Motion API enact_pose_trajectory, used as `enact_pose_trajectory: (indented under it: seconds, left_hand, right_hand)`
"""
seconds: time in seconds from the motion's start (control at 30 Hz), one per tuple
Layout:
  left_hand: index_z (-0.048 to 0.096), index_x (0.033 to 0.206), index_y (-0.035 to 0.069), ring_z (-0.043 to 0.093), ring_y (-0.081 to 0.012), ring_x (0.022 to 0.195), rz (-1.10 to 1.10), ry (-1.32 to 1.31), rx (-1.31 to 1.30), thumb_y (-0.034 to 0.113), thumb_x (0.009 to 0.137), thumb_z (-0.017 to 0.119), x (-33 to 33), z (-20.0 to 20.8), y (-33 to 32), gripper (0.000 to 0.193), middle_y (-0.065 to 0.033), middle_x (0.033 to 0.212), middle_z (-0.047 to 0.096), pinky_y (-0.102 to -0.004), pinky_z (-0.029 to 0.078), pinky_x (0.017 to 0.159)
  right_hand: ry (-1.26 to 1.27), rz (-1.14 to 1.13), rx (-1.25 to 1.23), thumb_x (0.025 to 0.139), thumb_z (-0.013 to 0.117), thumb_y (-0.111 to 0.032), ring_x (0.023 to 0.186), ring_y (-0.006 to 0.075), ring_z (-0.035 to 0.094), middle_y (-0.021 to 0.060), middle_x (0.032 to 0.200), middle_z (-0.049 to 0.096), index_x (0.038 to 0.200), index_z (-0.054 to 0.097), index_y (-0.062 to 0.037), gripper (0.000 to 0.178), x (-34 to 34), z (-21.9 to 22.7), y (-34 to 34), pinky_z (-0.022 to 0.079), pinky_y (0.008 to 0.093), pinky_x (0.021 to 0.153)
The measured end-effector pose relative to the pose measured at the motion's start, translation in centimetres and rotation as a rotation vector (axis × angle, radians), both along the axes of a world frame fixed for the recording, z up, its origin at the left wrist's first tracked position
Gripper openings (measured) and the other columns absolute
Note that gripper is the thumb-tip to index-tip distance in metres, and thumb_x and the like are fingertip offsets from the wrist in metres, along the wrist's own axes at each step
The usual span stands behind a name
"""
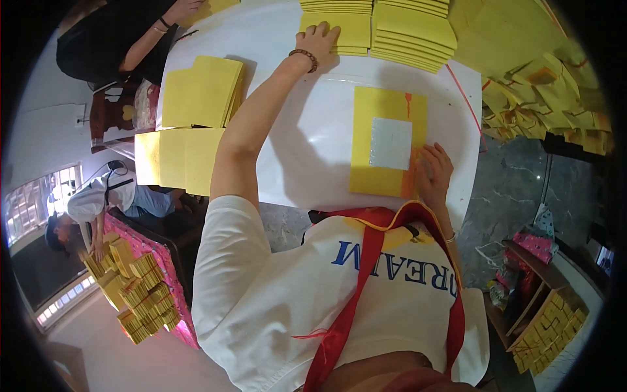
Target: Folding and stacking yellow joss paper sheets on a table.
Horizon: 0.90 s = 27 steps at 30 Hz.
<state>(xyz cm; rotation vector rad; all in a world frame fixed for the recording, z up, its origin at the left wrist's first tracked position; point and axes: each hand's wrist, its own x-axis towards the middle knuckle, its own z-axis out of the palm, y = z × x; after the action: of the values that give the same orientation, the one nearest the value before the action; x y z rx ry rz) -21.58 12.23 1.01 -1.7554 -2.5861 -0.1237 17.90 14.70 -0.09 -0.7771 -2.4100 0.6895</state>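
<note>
My left hand [317,49] reaches to the far side of the white table and rests, fingers apart, on a stack of yellow paper sheets [349,29]. A beaded bracelet circles that wrist. Nearer to me lies a yellow sheet [385,183] with a silver-white square [392,144] on its middle and orange-red marks along its right side. My right hand [434,173] is beside this sheet's right edge, fingers loosely bent and apart, with nothing visible in them. Whether its fingertips touch the paper is hard to tell.
Another fanned yellow stack [416,32] adjoins on the right. More yellow stacks [196,95] line the table's left edge. Yellow papers [532,98] pile up at right. A person in black [111,39] works at far left; another person [104,196] handles yellow bundles [140,291] on a pink-covered table.
</note>
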Motion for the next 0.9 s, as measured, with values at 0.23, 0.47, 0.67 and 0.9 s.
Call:
enact_pose_trajectory:
  seconds: [0.23,0.47,0.67,0.9]
  left_hand:
    - [0.058,0.111,0.016,0.046,-0.0323,0.111,-0.383,-0.531,0.217,0.015,0.073,0.059,9.7,1.6,-5.6,0.038,-0.0103,0.123,0.049,-0.0491,0.039,0.085]
    - [0.058,0.106,0.010,0.050,-0.0265,0.095,-0.562,-0.320,0.146,0.026,0.069,0.069,22.5,1.6,-13.6,0.042,-0.0055,0.107,0.054,-0.0380,0.040,0.076]
    - [0.061,0.097,0.007,0.054,-0.0250,0.084,-0.622,-0.476,0.278,0.018,0.075,0.066,22.3,0.4,-13.7,0.025,-0.0063,0.093,0.058,-0.0346,0.045,0.070]
    - [0.063,0.085,0.003,0.057,-0.0266,0.070,-0.436,-0.695,0.317,0.013,0.079,0.063,22.2,0.5,-13.2,0.011,-0.0108,0.073,0.059,-0.0332,0.046,0.062]
  right_hand:
    - [0.028,0.023,-0.008,0.079,0.063,-0.016,0.107,0.0219,0.053,0.0018,0.105,0.062,0.097,0.064,-0.0111,0.019,1.1,-2.4,-0.1,0.032,0.0382,0.092]
    - [0.054,-0.009,-0.179,0.080,0.063,-0.019,0.102,0.0119,0.054,-0.0018,0.105,0.062,0.095,0.066,-0.0141,0.015,0.9,-3.5,0.1,0.027,0.0347,0.093]
    - [0.095,0.054,-0.359,0.084,0.058,-0.022,0.099,0.0122,0.056,-0.0016,0.107,0.063,0.096,0.067,-0.0117,0.018,1.7,-4.3,1.1,0.028,0.0341,0.092]
    - [0.170,0.089,-0.466,0.086,0.055,-0.023,0.095,0.0144,0.058,0.0012,0.105,0.063,0.094,0.067,-0.0066,0.022,1.7,-3.8,1.1,0.032,0.0326,0.091]
